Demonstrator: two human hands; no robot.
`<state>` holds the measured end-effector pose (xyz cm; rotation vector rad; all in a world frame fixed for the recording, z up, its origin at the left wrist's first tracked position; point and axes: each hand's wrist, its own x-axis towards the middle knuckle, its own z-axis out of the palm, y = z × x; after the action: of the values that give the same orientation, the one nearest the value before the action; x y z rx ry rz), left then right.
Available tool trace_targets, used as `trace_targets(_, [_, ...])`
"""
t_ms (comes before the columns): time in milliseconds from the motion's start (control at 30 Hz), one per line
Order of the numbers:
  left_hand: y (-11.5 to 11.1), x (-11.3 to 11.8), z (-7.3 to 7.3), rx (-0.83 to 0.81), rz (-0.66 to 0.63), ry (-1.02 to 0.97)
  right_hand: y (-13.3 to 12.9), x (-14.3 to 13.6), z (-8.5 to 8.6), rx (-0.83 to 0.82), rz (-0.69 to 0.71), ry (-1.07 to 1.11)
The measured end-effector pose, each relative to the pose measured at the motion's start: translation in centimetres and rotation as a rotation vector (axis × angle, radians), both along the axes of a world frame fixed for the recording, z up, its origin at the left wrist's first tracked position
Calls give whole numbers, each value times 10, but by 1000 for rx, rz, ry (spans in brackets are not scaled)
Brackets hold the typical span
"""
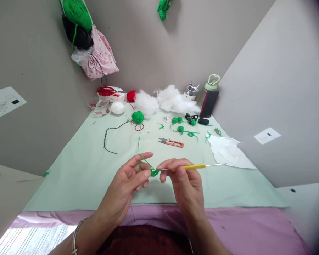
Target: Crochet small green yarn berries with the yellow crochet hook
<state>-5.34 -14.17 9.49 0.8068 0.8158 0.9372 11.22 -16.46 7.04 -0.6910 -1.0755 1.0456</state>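
My left hand (134, 175) pinches a small green crochet piece (154, 173) between thumb and fingers. Green yarn runs over its raised index finger and back to a green yarn ball (138, 117) on the table. My right hand (184, 177) is closed around a crochet hook (194, 166) with a yellow handle and a metal tip at each end. The left tip of the hook meets the crochet piece; whether it passes through a stitch is too small to tell. Beyond my hands lie orange thread snips (172, 142).
White stuffing (172, 99), a red yarn ball (131, 96) and a white yarn ball (117, 108) line the back. Small green crocheted balls (180, 129) lie right of centre. White paper (230, 152) is at right; a phone (209, 104) leans against a bottle (212, 83).
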Motion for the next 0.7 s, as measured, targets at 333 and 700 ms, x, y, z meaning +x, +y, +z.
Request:
trace_targets(333, [-2, -1, -4, 90, 22, 106, -3, 2, 1, 82, -84, -171])
trace_targets(700, [-6, 5, -7, 56, 59, 13, -13, -1, -7, 447, -371, -834])
